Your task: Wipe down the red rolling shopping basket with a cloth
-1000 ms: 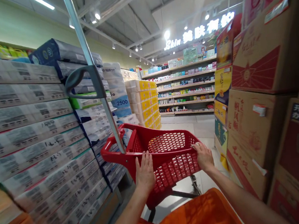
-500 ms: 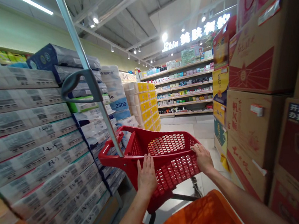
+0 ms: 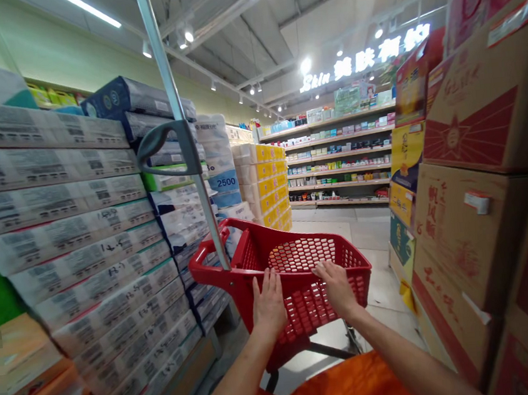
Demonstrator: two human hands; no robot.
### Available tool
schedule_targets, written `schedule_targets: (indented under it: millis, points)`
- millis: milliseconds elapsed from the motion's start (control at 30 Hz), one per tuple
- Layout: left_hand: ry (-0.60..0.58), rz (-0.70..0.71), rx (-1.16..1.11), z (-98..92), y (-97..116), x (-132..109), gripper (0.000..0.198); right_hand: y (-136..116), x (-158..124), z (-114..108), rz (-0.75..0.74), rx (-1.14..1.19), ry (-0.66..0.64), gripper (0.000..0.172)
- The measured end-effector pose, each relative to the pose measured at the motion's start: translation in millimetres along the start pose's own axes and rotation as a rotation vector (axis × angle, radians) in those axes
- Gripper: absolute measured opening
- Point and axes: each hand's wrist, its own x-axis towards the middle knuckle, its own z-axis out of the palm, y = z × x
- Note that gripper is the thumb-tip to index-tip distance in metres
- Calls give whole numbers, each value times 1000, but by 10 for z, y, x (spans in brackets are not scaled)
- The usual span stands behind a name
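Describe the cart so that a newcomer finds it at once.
Find the aisle between white packs and brown boxes. There stands the cart, touched by left hand and right hand. Unlike packs and boxes, it is red with many holes.

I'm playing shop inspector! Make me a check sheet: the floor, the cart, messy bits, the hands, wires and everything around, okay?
Surface: pale tiled floor.
Job's things: red shopping cart with mesh sides; metal pole with grey grip rises at its left end.
Clutter: something orange below the hands, unclear what.
Hands: left hand and right hand both on the cart's near rim.
Cables: nothing seen around the cart.
Surroundings: stacked white packs left; cardboard boxes right; stocked shelves and lit sign ahead.
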Motion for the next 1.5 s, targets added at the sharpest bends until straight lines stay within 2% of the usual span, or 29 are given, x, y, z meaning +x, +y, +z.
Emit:
schedule_targets:
  millis: [67,133,200,300,367,533,600,733,833,933,1033,1133,1200,1267,1367,1433,1500]
  points:
    - [17,-10,-2,-26,-38,-7,66,-275,5,66,-131,55,14,47]
    - [32,-47,-7,-61,-101,-20,67,-385,10,79,-199,84,2,50]
    - [32,-74,-10,-90,-164,-35,67,-307,13,37,-164,74,-21,49]
    - [16,-60,-23,-107,-202,-44,67,-120,25,-55,5,16,-33,47]
    - [13,-59,-36,-110,-192,-40,67,-177,45,-70,39,10,-25,44]
    - [68,-50,-37,-166,-288,-62,65,-865,138,62,-188,151,8,48]
    - [114,-95,-18,-196,-420,-104,65,-992,170,79,-207,174,-3,51]
    - [123,-111,37,-196,-662,-205,65,-801,169,32,-56,138,-41,52]
    - [139,-95,34,-145,-696,-242,66,-763,142,32,-33,149,-2,51]
    - [204,-99,-18,-119,-683,-256,62,-1068,154,96,-141,239,69,52]
    - [315,-83,-65,-158,-775,-288,57,-1450,225,161,-264,352,147,51]
    - [420,-237,-50,-237,-978,-336,55,-1626,319,182,-340,422,182,48]
    - [402,-342,-27,-284,-1105,-363,57,-1659,367,187,-292,439,193,49]
    - [329,-363,-12,-316,-1185,-384,60,-1712,386,193,-259,451,188,49]
    - [253,-336,-15,-339,-1226,-410,63,-1894,394,148,-385,474,177,43]
    - [240,-317,-28,-344,-1242,-424,65,-2047,476,12,-475,492,227,40]
    - [245,-309,-37,-345,-1270,-435,66,-2195,697,-248,-531,511,333,39]
